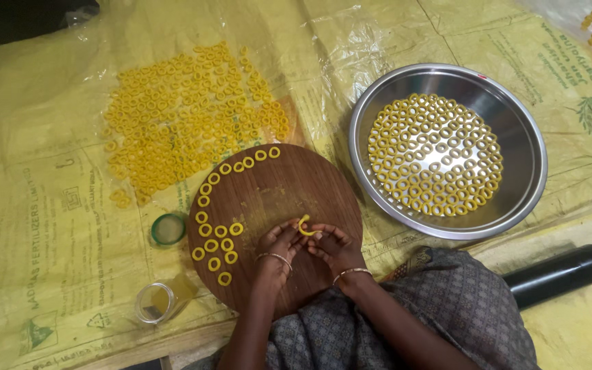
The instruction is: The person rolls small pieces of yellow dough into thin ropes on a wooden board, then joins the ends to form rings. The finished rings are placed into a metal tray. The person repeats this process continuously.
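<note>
Both hands meet over the round wooden board [289,185] near its front edge. My left hand [277,243] and my right hand [331,244] together pinch a short curved strip of yellow dough [304,226] between their fingertips. Several finished yellow dough rings [215,240] lie along the board's left rim and in a small cluster at its lower left. Each wrist wears a thin bangle.
A steel bowl [515,199] at the right holds several dough rings in one layer. Many more rings [186,116] are spread on the yellow plastic sheet behind the board. A green-rimmed lid [168,229] and a small open glass jar [155,302] lie left of the board. A black cylinder [560,274] lies at lower right.
</note>
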